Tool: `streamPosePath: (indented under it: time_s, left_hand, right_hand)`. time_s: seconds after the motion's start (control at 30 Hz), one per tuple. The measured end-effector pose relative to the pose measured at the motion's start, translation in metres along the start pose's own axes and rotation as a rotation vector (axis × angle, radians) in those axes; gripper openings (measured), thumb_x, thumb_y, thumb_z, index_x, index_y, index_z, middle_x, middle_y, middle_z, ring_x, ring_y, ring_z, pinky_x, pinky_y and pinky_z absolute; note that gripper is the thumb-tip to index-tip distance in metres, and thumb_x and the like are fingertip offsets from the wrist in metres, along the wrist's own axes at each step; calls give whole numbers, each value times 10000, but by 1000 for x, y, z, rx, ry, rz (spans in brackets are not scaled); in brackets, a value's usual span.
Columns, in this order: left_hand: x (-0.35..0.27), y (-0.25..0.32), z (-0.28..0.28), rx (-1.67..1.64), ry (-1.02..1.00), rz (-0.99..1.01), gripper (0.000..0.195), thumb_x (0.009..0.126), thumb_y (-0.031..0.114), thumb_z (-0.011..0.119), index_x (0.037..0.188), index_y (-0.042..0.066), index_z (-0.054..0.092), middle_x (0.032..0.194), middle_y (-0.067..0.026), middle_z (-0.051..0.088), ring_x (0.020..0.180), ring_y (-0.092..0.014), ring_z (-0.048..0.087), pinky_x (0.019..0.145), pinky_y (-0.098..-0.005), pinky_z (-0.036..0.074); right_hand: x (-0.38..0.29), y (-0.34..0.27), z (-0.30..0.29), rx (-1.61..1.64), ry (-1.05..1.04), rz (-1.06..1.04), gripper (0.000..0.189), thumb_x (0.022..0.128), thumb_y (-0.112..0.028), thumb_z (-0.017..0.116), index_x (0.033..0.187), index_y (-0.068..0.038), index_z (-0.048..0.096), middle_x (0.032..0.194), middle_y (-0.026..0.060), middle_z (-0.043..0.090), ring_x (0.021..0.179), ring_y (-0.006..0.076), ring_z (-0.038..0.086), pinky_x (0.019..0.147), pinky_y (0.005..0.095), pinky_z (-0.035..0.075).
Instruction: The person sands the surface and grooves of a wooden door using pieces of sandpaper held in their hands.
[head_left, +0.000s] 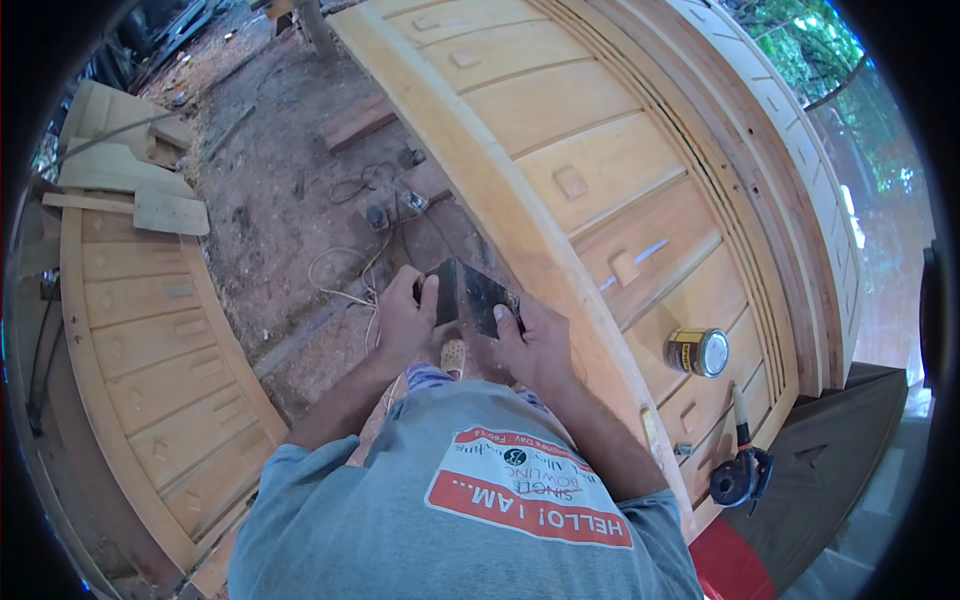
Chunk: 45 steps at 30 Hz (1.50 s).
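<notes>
My left hand (405, 315) and my right hand (534, 336) are in front of my body, above the dirt floor. The left hand grips a dark, flat piece (448, 291) between thumb and fingers. In the right hand is another dark, flat face (486, 294), its thumb pressed on top. The two meet near the middle; whether they are one folded sheet, perhaps sandpaper, or two pieces cannot be told. Close to the right forearm runs the pale edge of a large panelled wooden door (547, 217). Small raised wooden blocks (571, 182) stand out on its panels.
A labelled metal tin (697, 352) and a dark blower-like power tool (739, 476) rest on the right door. Another panelled door (161, 337) lies at left, with wooden offcuts (171, 210) at its far end. Cords (341, 289) and a reddish timber (360, 121) lie on the ground.
</notes>
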<state>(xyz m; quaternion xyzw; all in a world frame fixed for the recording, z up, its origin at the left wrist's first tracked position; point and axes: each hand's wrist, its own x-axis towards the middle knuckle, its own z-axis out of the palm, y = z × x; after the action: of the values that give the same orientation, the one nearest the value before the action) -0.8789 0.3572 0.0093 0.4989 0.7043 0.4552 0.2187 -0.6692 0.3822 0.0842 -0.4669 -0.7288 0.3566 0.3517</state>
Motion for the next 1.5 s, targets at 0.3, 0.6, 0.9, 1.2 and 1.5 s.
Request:
streamPosePath:
  time_s: [0.3,0.6,0.9,1.2,1.5]
  left_hand:
    - [-5,13,-1,-404,-53,-81,155,1072,137,634,1142,6,679,977,-19,689,916,-96,624,834,-276,511]
    - [-26,34,-3,-655,-466,-196,337,979,-6,574,1298,-18,683,1147,-58,701,1028,-117,655,898,-277,520]
    - [-29,59,5,-758,-326,-296,277,1072,175,661,1278,-3,712,1079,-31,716,946,-96,661,824,-273,535]
    - [-26,57,9,-835,-367,-430,292,1088,223,644,1263,3,723,1064,-18,754,919,-93,665,813,-275,538]
    - [-10,49,7,-795,-135,-168,93,1019,88,717,1083,32,680,915,24,657,826,-30,589,702,-235,503]
  right_hand:
    - [-4,31,-11,629,77,387,130,1031,-102,687,1107,1,669,1004,49,738,914,113,687,810,319,577]
    - [-9,36,-5,969,52,496,243,1003,-66,737,1203,-17,610,1073,65,721,964,126,682,862,318,585]
    - [-16,39,-13,332,199,529,430,967,-114,763,1330,23,575,1061,69,668,967,155,662,880,318,573]
    - [-24,14,-17,1085,17,639,454,1000,-58,659,1432,7,536,1346,142,644,1129,230,676,934,376,576]
    - [-19,50,-75,542,293,372,180,969,-2,630,1116,16,733,1010,59,758,929,138,688,874,295,549]
